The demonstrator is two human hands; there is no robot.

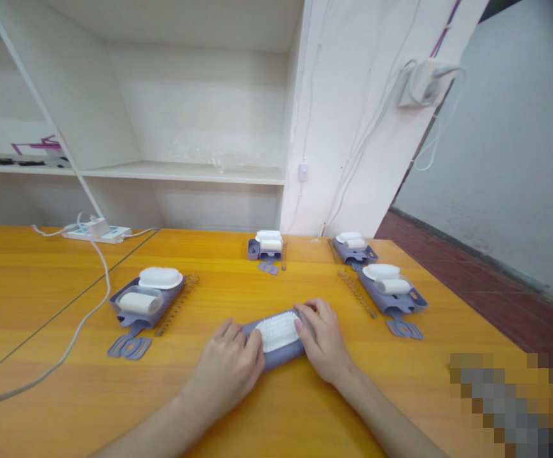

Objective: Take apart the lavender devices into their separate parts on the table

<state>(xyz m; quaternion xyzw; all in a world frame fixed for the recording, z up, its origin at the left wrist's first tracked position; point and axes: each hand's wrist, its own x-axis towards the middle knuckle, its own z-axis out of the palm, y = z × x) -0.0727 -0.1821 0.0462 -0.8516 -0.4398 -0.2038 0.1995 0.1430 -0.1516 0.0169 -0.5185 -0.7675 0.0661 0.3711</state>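
Observation:
On the table in front of me lies an oblong purple-grey plastic case (283,357) with a white panel (278,331) covered in small nubs set in its face. It sits slightly aslant, its right end farther away. My left hand (232,355) is closed round the case's left end, the thumb at the panel's edge. My right hand (321,340) grips the right end, with its thumb on the panel's right edge and its fingers over the far side. Both ends of the case are partly hidden by my fingers.
Similar purple-grey sets with white parts stand at the left (149,299), back middle (265,245), back right (355,248) and right (391,289). Coiled springs (177,305) and flat purple-grey pieces (129,347) lie beside them. A power strip (98,231) trails a white cable (83,324) across the left.

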